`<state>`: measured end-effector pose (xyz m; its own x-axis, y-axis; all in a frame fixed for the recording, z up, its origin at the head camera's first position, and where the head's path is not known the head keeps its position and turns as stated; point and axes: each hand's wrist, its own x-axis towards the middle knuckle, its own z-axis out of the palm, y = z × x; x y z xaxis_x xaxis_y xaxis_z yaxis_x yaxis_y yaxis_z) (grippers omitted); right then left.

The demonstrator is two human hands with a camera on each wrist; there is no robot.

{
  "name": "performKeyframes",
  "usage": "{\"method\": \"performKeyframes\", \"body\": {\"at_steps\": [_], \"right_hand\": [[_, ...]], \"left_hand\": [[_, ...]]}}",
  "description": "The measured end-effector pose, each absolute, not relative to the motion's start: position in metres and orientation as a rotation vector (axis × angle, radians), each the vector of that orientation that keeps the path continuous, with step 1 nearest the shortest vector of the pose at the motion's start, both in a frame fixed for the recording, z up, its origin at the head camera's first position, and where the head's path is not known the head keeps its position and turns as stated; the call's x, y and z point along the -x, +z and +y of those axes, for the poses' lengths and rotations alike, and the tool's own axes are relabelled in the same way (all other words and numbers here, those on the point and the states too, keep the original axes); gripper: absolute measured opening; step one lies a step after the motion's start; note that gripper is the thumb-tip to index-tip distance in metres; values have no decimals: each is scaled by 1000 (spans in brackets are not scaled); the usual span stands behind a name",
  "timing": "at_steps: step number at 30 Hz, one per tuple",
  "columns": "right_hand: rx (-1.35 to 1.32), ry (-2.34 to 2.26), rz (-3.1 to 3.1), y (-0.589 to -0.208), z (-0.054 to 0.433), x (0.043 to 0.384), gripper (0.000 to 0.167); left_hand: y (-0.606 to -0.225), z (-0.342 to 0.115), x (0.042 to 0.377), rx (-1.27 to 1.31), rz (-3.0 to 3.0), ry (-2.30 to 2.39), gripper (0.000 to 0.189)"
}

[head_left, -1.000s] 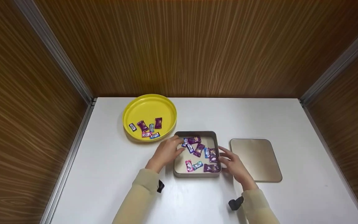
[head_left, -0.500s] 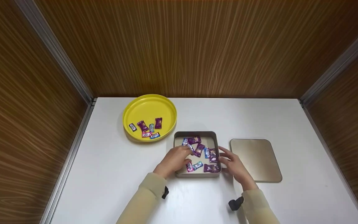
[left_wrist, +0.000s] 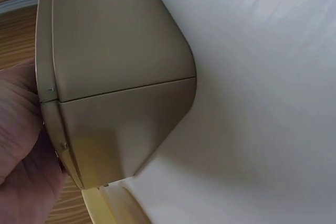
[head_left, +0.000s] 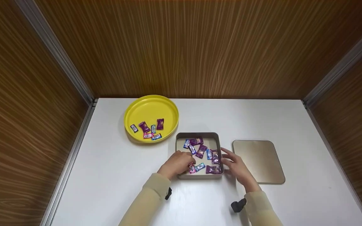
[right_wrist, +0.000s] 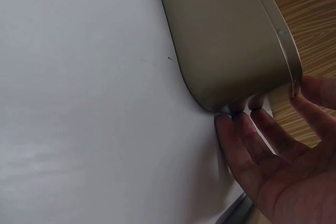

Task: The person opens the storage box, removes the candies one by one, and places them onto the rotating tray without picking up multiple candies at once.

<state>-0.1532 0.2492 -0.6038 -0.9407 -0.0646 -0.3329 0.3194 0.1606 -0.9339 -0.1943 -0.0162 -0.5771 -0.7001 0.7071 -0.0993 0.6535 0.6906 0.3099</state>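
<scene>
An uncovered square metal tin holds several wrapped candies, among them a purple one and a teal one. My left hand reaches over the tin's left wall, its fingers bent down at a pink candy and covering part of it. Whether they pinch it I cannot tell. In the left wrist view the palm shows behind the tin's rim, which hides the fingertips. My right hand rests its extended fingertips against the tin's right side; in the right wrist view the fingers spread along the wall.
To the back left stands a round yellow tray with several wrapped candies in its front part. A flat metal lid lies on the white table right of the tin. Wood-grain panels enclose the table at the back and sides.
My left hand has moved from the tin's upper left, past the dark blue candy, down toward the pink candy, and its fingers have bent more. My right hand has stayed at the tin's side.
</scene>
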Motion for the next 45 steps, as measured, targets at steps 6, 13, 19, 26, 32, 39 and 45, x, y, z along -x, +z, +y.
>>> {"method": "performKeyframes", "body": {"at_steps": [6, 13, 19, 26, 32, 39, 45], "right_hand": [[-240, -1827, 2168, -603, 249, 153, 53], [-238, -1851, 2138, -602, 250, 154, 53], [-219, -1846, 2148, -603, 250, 154, 53], [-247, -1856, 2135, -602, 249, 154, 53], [-229, -1846, 2156, -603, 249, 154, 53], [-231, -1857, 2146, -602, 248, 154, 53], [-243, -1820, 2157, -602, 249, 153, 53]], "left_hand": [[-581, -14, 193, -1119, 2711, 324, 25], [-584, -11, 192, -1151, 2789, 283, 18], [-589, -10, 191, -1157, 2821, 236, 12], [-591, -7, 192, -1161, 2845, 172, 11], [-592, -8, 192, -1161, 2861, 195, 12], [-593, -9, 191, -1192, 2888, 261, 15], [-590, -11, 191, -1195, 2888, 342, 13]]}}
